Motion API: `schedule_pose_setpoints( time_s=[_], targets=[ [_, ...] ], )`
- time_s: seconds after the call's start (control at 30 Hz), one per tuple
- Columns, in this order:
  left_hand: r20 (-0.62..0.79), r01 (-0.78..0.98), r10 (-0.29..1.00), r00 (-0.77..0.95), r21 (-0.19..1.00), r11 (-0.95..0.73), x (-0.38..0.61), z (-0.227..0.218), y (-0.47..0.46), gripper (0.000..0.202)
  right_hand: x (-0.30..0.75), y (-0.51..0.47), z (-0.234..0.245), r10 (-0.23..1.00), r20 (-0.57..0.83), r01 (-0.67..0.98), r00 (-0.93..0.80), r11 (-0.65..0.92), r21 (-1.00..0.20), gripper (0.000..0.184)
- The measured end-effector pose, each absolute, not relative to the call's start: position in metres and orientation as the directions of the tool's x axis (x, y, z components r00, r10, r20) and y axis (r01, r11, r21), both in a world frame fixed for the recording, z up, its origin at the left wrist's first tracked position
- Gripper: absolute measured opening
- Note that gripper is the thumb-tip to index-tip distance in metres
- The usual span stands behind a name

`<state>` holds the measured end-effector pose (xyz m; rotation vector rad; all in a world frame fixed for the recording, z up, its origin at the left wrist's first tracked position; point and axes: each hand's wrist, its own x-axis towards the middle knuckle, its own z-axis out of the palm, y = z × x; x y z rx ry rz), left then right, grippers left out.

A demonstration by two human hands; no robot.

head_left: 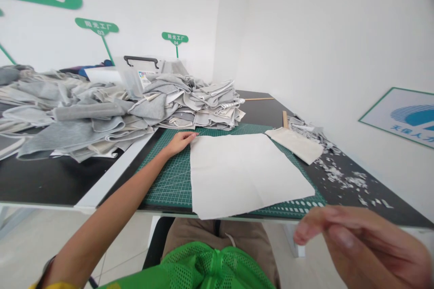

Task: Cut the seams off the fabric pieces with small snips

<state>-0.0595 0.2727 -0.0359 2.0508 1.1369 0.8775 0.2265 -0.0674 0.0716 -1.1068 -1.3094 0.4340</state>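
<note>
A white piece of cloth lies spread flat on the green cutting mat, its near edge reaching to the table's front edge. At its far left corner is my left hand, with thumb and fingers together on the cloth. My right hand hovers in front of the table at the lower right, off the cloth. Its fingers are loosely bent, the index finger and thumb a little apart, and nothing shows between them. A smaller folded cream cloth rests across the mat's right edge.
Heaped grey and white cloths cover the left, with stacked cloths behind the mat. A clear plastic box with a dark handle stands behind them. Shredded scraps and a wooden strip lie at the right, near the wall.
</note>
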Motion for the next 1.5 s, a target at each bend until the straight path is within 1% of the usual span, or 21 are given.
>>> schedule_pose_setpoints(
  time_s=[0.13,0.27,0.37,0.43,0.5,0.6,0.67,0.7,0.8,0.93,1.0,1.03,1.1,1.17,1.27,1.37,1.5],
  targets=[
    [0.232,0.463,0.885,0.405,0.783,-0.417,-0.06,-0.038,0.274,0.034,0.229,-0.062,0.053,0.819,0.54,0.262,0.192,0.488,-0.833,0.013],
    [0.224,0.463,0.887,0.404,0.786,-0.41,-0.06,-0.039,0.274,0.035,0.245,-0.059,0.025,0.85,0.437,0.185,0.295,0.398,-0.899,0.013],
    [0.229,0.456,0.884,0.408,0.788,-0.414,-0.059,-0.038,0.273,0.034,0.248,-0.059,0.015,0.858,0.427,0.172,0.287,0.392,-0.904,0.013],
    [0.233,0.449,0.881,0.412,0.789,-0.419,-0.059,-0.037,0.273,0.034,0.248,-0.059,0.013,0.865,0.416,0.176,0.281,0.38,-0.908,0.013],
    [0.235,0.444,0.879,0.415,0.79,-0.421,-0.059,-0.037,0.273,0.035,0.247,-0.06,0.013,0.882,0.373,0.198,0.289,0.326,-0.924,0.014],
    [0.233,0.444,0.879,0.416,0.791,-0.42,-0.059,-0.036,0.272,0.035,0.25,-0.058,0.014,0.935,0.29,0.322,0.206,0.215,-0.922,0.018],
    [0.232,0.448,0.88,0.415,0.79,-0.42,-0.059,-0.036,0.272,0.035,0.255,-0.055,0.013,0.955,0.262,0.466,0.137,0.171,-0.868,0.019],
    [0.233,0.45,0.88,0.414,0.788,-0.42,-0.059,-0.036,0.272,0.035,0.259,-0.052,0.011,0.956,0.269,0.54,0.119,0.165,-0.825,0.019],
    [0.236,0.457,0.881,0.409,0.783,-0.422,-0.059,-0.037,0.273,0.035,0.273,-0.045,0.003,0.934,0.335,0.712,0.124,0.152,-0.686,0.02],
    [0.238,0.462,0.884,0.402,0.781,-0.421,-0.059,-0.038,0.273,0.035,0.294,-0.037,-0.009,0.899,0.423,0.82,0.116,0.154,-0.551,0.023],
    [0.237,0.464,0.885,0.401,0.78,-0.42,-0.059,-0.039,0.273,0.034,0.3,-0.034,-0.012,0.893,0.447,0.86,0.05,0.19,-0.474,0.028],
    [0.236,0.467,0.885,0.401,0.778,-0.419,-0.059,-0.039,0.274,0.034,0.302,-0.032,-0.013,0.901,0.434,0.876,0.009,0.203,-0.438,0.033],
    [0.23,0.476,0.886,0.402,0.775,-0.416,-0.059,-0.04,0.274,0.035,0.302,-0.029,-0.013,0.933,0.353,0.898,-0.068,0.211,-0.386,0.042],
    [0.219,0.487,0.889,0.403,0.771,-0.411,-0.059,-0.04,0.275,0.036,0.3,-0.023,-0.011,0.964,0.237,0.914,-0.12,0.2,-0.354,0.051],
    [0.202,0.504,0.893,0.403,0.765,-0.401,-0.06,-0.04,0.276,0.039,0.297,-0.012,-0.007,0.975,0.106,0.934,-0.198,0.22,-0.283,0.061],
    [0.191,0.512,0.895,0.404,0.763,-0.394,-0.06,-0.04,0.277,0.041,0.293,0.001,0.002,0.951,0.014,0.934,-0.309,0.306,-0.183,0.075],
    [0.189,0.501,0.891,0.412,0.77,-0.395,-0.06,-0.041,0.278,0.04,0.284,0.015,0.016,0.883,-0.173,0.9,-0.435,0.429,-0.076,0.096]
  ],
)
